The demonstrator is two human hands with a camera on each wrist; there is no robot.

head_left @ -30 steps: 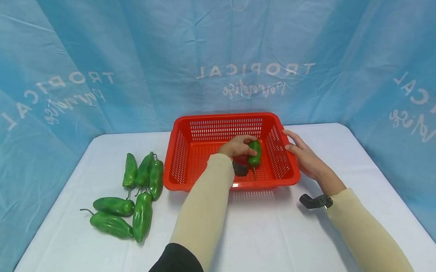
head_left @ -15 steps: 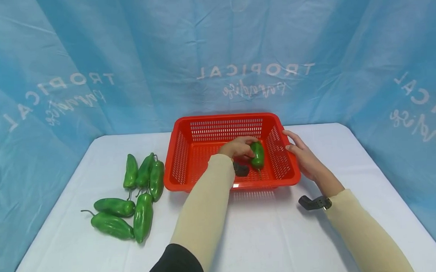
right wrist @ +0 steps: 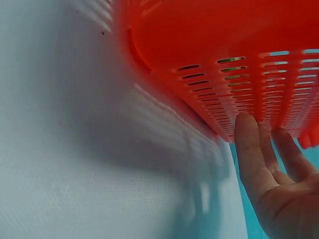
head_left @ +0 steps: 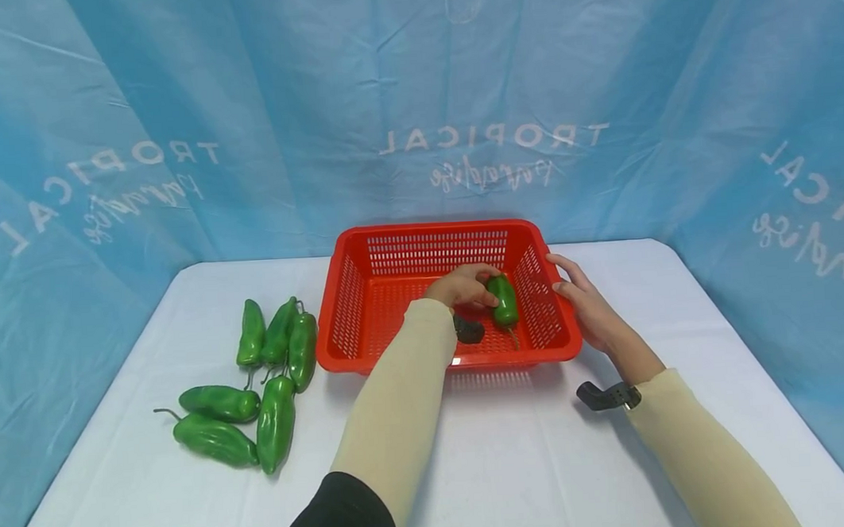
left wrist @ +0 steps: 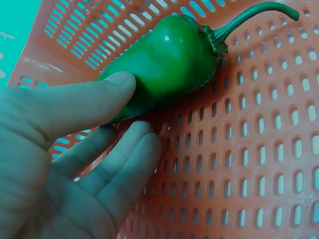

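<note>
The left hand (head_left: 462, 286) pinches a green pepper (head_left: 505, 304) at its far end, inside the right half of the red basket (head_left: 434, 228). The right hand (head_left: 591, 309), fingers spread, touches its right rim; a light brace there should stop sliding. Easing the pinch gently should prevent rolling. Six more peppers (head_left: 276, 424) lie left on the bench (head_left: 511, 466).

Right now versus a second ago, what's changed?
The basket's pepper slid right, its stem end swinging right too. Left hand still holds it; no visible new grab or release. Basket, right hand against its right side, six peppers on the table: as before.
</note>
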